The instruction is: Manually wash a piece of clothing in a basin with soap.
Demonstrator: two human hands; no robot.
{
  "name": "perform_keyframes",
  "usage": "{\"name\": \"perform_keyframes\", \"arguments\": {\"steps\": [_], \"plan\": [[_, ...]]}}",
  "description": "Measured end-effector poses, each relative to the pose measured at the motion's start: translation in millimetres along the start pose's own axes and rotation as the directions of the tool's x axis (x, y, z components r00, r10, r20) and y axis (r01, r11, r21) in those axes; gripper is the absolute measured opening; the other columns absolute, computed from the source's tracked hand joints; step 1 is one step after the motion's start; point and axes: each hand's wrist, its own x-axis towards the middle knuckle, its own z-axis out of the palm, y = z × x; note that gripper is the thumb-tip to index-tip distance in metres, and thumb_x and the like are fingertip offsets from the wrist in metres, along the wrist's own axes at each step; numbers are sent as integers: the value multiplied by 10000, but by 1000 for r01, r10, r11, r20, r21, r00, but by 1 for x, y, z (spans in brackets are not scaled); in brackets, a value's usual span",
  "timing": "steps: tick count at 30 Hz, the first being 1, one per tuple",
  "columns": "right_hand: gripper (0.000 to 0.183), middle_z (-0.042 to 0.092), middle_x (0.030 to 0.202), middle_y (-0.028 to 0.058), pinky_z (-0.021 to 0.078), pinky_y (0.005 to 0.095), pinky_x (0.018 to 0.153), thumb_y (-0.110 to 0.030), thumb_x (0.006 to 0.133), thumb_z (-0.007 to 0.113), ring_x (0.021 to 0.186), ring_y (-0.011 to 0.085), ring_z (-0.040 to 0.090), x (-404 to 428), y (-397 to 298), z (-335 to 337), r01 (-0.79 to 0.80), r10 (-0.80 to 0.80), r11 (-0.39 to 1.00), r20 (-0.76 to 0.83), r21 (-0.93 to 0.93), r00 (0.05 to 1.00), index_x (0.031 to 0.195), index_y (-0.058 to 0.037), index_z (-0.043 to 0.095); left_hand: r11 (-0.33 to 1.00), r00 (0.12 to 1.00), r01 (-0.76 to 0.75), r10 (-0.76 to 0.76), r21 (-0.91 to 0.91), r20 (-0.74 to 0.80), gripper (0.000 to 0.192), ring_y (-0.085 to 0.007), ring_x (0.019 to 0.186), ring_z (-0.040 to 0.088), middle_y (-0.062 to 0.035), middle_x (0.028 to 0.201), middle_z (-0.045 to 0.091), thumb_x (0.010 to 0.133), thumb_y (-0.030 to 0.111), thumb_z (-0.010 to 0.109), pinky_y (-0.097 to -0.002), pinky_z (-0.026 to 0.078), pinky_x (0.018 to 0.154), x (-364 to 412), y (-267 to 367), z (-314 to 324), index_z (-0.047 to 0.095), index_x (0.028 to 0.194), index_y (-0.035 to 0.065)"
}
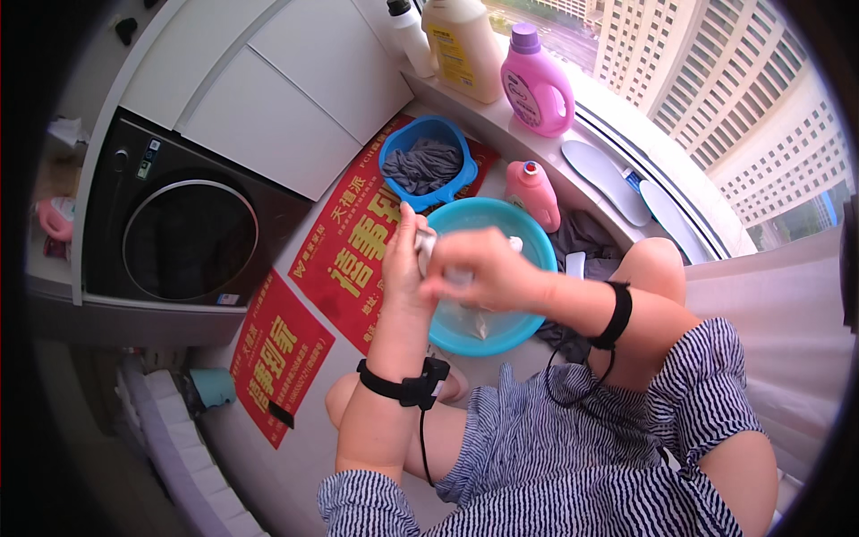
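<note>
Over the left rim of a round turquoise plastic basin (549, 268), my left hand (408, 252) is upright and holds a small whitish cloth (425, 243). My right hand (476, 268) is blurred by motion, its fingers curled against the same cloth; how much of it they grip is partly hidden. Whitish fabric hangs below the hands into the basin, with a pale pointed end (480, 325) near the bottom. Another white bit (515, 243) shows past my right hand, at the far side of the basin.
Behind the basin stand a blue tub (463, 176) of dark wet cloth and a pink bottle (533, 194). A purple-capped detergent bottle (537, 84) and insoles (604, 181) lie along the windowsill. Dark clothes (584, 245) lie right of the basin. A front-loading washing machine (191, 238) is at left.
</note>
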Motion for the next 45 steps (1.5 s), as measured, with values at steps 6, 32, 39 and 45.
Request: {"name": "perform_keyframes", "arguments": {"steps": [6,32,39,45], "plan": [[306,486,567,59,428,356,458,-215,794,694,516,250,531,4,10,7,175,-253,883,-129,-435,959,597,-89,497,913,942,296,-230,-281,244,301,-152,855,574,-27,962,587,1000,394,434,-356,498,755,-13,-37,7,535,979,111],[188,661,860,43,490,287,737,-150,867,647,794,99,590,-20,31,-29,-545,529,836,165,65,832,1003,-20,643,919,936,-266,173,293,307,366,-117,998,563,-31,1094,596,984,361,518,-286,435,894,-11,-25,-5,544,1187,57],[122,653,874,6,492,247,733,-128,914,600,798,81,594,11,-7,-56,-537,552,811,4,232,834,961,-25,648,895,838,-168,-91,412,539,427,-117,1016,578,-55,1092,628,950,357,588,-293,476,884,-18,-44,-24,557,1192,7],[173,649,920,7,481,232,738,-133,918,604,815,73,589,11,3,-64,-417,526,828,-260,376,810,1030,-7,645,980,862,-185,125,77,492,333,-102,922,605,-29,1023,643,939,314,610,-270,496,822,-4,-54,-26,592,1109,28]]}}
